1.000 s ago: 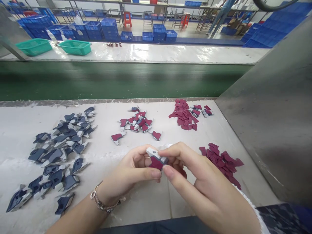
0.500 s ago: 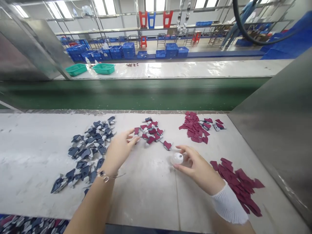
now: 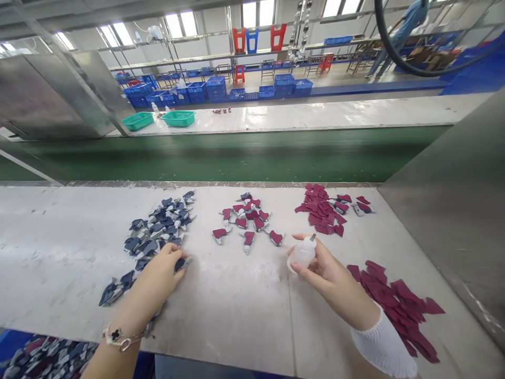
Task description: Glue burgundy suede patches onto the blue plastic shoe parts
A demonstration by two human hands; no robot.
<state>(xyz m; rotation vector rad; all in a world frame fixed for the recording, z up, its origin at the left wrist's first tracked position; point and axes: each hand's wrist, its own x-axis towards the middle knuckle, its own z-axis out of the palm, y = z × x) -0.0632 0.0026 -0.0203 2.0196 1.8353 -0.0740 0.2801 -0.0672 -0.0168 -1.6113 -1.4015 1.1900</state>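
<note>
My left hand (image 3: 160, 281) is closed on a small dark blue and grey piece (image 3: 181, 263), at the right side of a pile of similar pieces (image 3: 169, 218). Between the fingers of my right hand (image 3: 323, 268) is a white squeeze bottle (image 3: 303, 252), tilted, its narrow tip pointing up and right. Ahead of both hands lies a group of grey pieces with maroon tops (image 3: 251, 215). Several maroon-topped ones lie apart along its near side. Loose flat maroon pieces sit in a far pile (image 3: 319, 209) and a near pile (image 3: 394, 305) on the right.
A blue bin (image 3: 47, 352) of mixed pieces stands below the table's front left edge. Metal panels (image 3: 453, 210) flank the table. Beyond the green band (image 3: 244, 158) is another white surface with green trays (image 3: 178, 118). A person (image 3: 400, 37) is in the far background.
My left hand has moved from the maroon-topped group back left and now holds a dark blue and grey piece. The bottle has turned from lying toward the camera to tip-up. The view has shifted slightly.
</note>
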